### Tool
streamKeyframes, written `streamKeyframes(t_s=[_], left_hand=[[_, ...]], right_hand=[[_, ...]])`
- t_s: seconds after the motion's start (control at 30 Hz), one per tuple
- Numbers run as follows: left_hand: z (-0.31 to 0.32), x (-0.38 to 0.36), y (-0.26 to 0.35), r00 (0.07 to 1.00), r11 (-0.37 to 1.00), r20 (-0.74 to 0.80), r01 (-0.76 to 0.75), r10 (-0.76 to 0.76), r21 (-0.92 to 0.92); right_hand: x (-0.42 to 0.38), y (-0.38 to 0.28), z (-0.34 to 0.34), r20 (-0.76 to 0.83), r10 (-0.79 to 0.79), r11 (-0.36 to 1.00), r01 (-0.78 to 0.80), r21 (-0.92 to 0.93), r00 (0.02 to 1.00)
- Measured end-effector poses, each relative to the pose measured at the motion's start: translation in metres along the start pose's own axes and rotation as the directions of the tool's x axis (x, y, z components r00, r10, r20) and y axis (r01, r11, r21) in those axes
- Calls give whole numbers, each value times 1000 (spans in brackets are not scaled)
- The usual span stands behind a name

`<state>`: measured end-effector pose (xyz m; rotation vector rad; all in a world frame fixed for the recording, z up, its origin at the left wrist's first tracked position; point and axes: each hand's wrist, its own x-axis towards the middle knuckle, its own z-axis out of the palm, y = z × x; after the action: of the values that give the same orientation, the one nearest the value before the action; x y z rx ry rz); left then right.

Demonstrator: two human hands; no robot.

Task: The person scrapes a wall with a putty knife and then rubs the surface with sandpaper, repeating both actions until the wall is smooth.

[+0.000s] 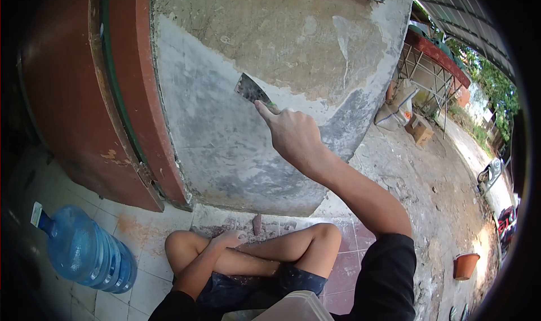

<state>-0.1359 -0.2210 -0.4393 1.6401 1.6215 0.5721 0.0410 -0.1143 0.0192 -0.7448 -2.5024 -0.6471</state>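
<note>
My right hand (293,130) is closed round the handle of a putty knife (252,90), its index finger stretched along the blade. The dark, wide blade lies against the wall (220,124), at the border between smooth grey-white filler and rough bare plaster. Most of the handle is hidden by the hand. My left hand (230,238) rests low over my crossed legs with its fingers curled; whatever it may hold cannot be made out. A small brownish-red piece (257,224) stands on the dusty floor just beyond my legs.
A large blue water jug (93,250) lies tilted at the left on white tiles. Beside the wall are reddish-brown door panels (67,101). To the right are a cardboard box (420,129), a sack (394,110) and an orange bucket (466,266). A pale container (298,307) sits at my lap.
</note>
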Motion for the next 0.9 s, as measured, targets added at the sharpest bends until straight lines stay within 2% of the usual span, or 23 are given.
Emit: streamKeyframes(t_s=[0.03, 0.13, 0.2, 0.23, 0.3, 0.37, 0.4, 0.43, 0.47, 0.53, 0.63, 0.7, 0.8, 0.9], left_hand=[[0, -2, 1, 1000, 1000, 18, 2, -2, 6], [2, -2, -6, 999, 995, -19, 44, -42, 92], [4, 0, -8, 994, 981, -58, -77, 88, 180], [8, -2, -9, 996, 980, -30, -81, 88, 179], [3, 4, -6, 999, 997, 41, 29, -31, 67], [2, -7, -4, 1000, 993, 15, 17, -19, 117], [0, -4, -4, 1000, 986, -12, -1, 3, 167], [-2, -1, -5, 1000, 987, -20, -2, 6, 162], [-3, 1, -6, 1000, 995, -2, 5, -5, 95], [4, -1, -3, 999, 999, 49, 19, -20, 29], [-4, -6, -2, 997, 997, 10, 79, -78, -28], [-8, -7, 3, 999, 990, -30, -9, 13, 142], [-11, -8, 16, 998, 995, -31, 48, -45, 82], [-1, -1, -5, 1000, 1000, -11, 18, -18, 24]], right_hand=[[0, -1, 0, -37, -13, 1000, 13, 2, 999], [-7, -1, -7, -3, -2, 1000, 2, 29, 1000], [13, 0, -3, -19, -20, 1000, 21, 23, 1000], [9, 2, 1, -5, -2, 1000, 2, 28, 1000], [1, 2, 2, -29, -4, 1000, 4, 20, 1000], [4, -5, -1, -77, -55, 998, 56, 21, 996], [6, -3, -6, -16, -39, 999, 40, 22, 999], [6, -1, -9, 57, -12, 1000, 11, 21, 998], [9, -2, -9, 64, -2, 1000, 1, 17, 998], [15, -7, -7, -52, -45, 996, 49, 73, 998], [11, -8, -16, 25, -3, 999, 1, 54, 1000], [18, -8, -14, 9, -26, 999, 25, 38, 1000], [10, -6, -18, 47, -3, 1000, 2, 13, 999], [4, -4, -19, 49, -12, 1000, 10, 26, 999]])
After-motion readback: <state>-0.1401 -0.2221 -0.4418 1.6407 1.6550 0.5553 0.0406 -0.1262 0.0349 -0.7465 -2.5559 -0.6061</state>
